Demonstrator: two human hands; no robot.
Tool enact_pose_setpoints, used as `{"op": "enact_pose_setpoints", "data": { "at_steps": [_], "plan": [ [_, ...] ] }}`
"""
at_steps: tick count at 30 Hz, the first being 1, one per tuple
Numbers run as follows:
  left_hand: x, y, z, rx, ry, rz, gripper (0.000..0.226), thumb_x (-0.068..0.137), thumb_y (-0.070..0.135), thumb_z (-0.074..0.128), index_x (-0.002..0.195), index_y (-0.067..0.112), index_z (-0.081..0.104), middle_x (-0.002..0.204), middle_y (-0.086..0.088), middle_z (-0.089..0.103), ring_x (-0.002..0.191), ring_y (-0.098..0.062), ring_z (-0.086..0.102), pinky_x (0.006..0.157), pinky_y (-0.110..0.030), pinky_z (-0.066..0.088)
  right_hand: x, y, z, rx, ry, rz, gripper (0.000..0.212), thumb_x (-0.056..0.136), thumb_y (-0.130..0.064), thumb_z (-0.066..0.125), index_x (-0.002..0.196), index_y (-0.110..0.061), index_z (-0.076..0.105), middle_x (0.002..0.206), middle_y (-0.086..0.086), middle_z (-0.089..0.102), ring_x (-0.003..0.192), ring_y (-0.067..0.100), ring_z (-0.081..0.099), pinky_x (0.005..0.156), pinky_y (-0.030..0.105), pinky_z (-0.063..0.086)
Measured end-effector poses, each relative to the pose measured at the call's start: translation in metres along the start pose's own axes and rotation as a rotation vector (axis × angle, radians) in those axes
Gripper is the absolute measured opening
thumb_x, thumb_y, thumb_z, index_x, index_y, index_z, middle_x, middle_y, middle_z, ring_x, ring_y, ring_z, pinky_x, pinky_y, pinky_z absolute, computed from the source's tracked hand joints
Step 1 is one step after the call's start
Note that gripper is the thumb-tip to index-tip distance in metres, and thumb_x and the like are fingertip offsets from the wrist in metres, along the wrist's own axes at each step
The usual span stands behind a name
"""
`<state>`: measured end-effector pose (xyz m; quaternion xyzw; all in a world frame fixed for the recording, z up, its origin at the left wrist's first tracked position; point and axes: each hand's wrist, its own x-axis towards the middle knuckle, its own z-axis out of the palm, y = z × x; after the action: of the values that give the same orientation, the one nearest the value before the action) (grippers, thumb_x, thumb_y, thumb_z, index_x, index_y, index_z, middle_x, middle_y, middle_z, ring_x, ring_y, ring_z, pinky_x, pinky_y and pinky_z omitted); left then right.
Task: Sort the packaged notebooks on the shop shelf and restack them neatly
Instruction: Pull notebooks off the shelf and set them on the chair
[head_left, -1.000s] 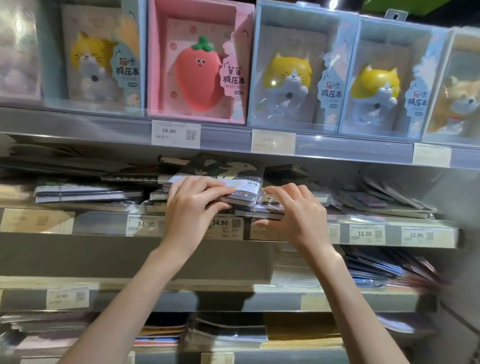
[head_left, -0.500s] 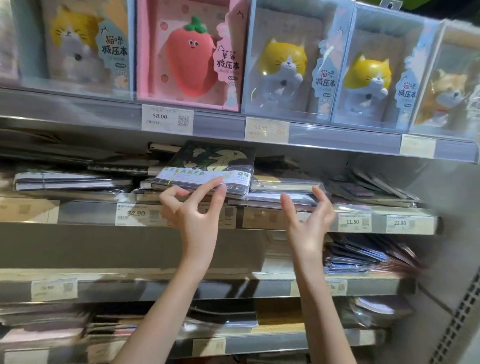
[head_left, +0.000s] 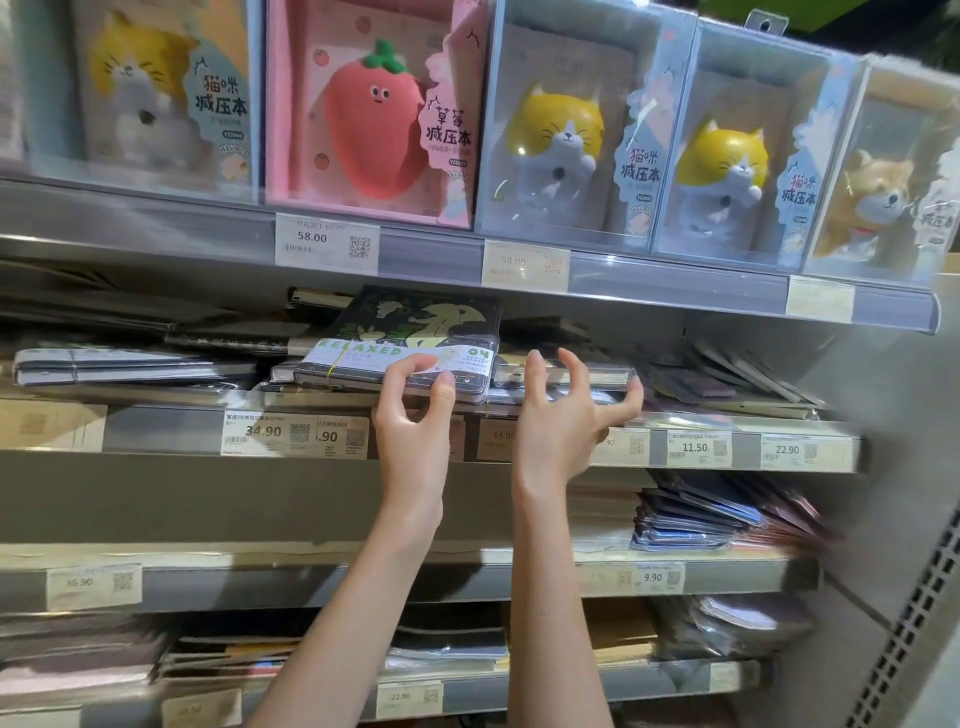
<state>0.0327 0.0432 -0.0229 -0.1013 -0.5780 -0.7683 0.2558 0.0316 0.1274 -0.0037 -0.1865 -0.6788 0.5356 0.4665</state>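
- The dark, film-wrapped notebook with the pale "RELAXED" band (head_left: 400, 358) lies atop the middle shelf's stack, front edge overhanging slightly. It looks light, stiff and slippery (glossy film), so best gripped by both short edges.
- The left hand (head_left: 413, 431) is at its front edge, fingers loosely curled, fingertips touching the wrapper.
- The right hand (head_left: 563, 423) hovers spread, claw-like, before the clear-wrapped neighbouring pack (head_left: 563, 371); whether it touches, I cannot tell.

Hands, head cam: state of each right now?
Left hand: fingers curled at the front edge of the "RELAXED 04" notebook pack; whether it grips cannot be told.
Right hand: open, fingers spread, holding nothing.
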Motion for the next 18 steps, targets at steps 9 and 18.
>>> {"op": "enact_pose_setpoints", "data": {
  "at_steps": [9,18],
  "plan": [
    [0.000,0.013,0.001,-0.108,-0.078,-0.067,0.018,0.093,0.014,0.049,0.100,0.031,0.051,0.121,0.005,0.040,0.103,-0.010,0.050,0.076,-0.032,0.054,0.002,0.003,-0.006,-0.041,-0.010,-0.124,0.021,0.092,-0.033,0.052,0.098,-0.017,0.064,0.127,0.006,0.024,0.082,0.018,0.046,0.070,0.023,0.033],
    [-0.031,0.007,-0.019,-0.210,-0.129,-0.067,0.020,0.093,0.012,0.049,0.105,0.028,0.050,0.125,0.013,0.046,0.106,-0.005,0.052,0.070,-0.026,0.051,-0.026,0.011,-0.027,0.181,0.104,-0.099,0.020,0.085,-0.033,0.064,0.084,-0.014,0.058,0.111,-0.002,0.024,0.081,-0.013,0.046,0.062,0.009,0.042]
  ]
}}
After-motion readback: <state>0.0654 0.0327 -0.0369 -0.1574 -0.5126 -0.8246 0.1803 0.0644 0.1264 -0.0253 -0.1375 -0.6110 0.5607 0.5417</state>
